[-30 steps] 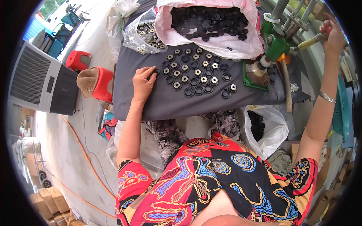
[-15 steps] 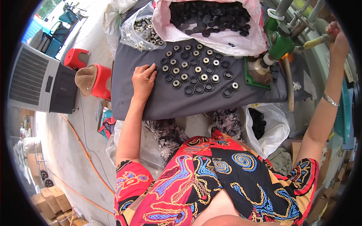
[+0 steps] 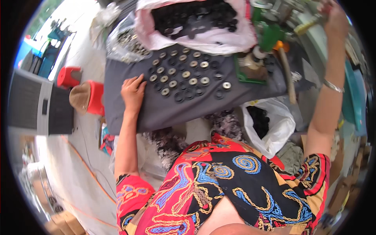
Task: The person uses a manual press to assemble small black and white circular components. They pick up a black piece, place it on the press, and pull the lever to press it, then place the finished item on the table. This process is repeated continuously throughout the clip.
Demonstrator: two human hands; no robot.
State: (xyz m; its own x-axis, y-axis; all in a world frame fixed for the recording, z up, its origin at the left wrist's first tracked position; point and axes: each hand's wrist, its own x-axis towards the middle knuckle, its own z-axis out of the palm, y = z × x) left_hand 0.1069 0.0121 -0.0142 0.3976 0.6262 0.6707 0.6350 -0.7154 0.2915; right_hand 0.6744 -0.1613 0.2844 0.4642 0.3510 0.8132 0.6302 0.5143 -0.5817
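My left hand point(image 3: 133, 92) lies flat, fingers apart, on the grey table top point(image 3: 156, 113), just left of several rows of small round black and silver rings point(image 3: 184, 74). It holds nothing. My right hand point(image 3: 333, 19) is raised far to the upper right and grips the yellow-tipped lever handle point(image 3: 309, 24) of a green press machine point(image 3: 270, 35). A silver bangle point(image 3: 333, 85) sits on that forearm.
A pink-white bag of black rings point(image 3: 196, 17) lies at the table's far side, a clear bag of metal parts point(image 3: 127, 39) beside it. A white bag of black pieces point(image 3: 266, 125) hangs under the table. Red stools point(image 3: 94, 98) and a grey box unit point(image 3: 31, 103) stand left.
My left hand has stayed on the table top and my right hand on the lever. The view has shifted slightly, mostly from my head moving.
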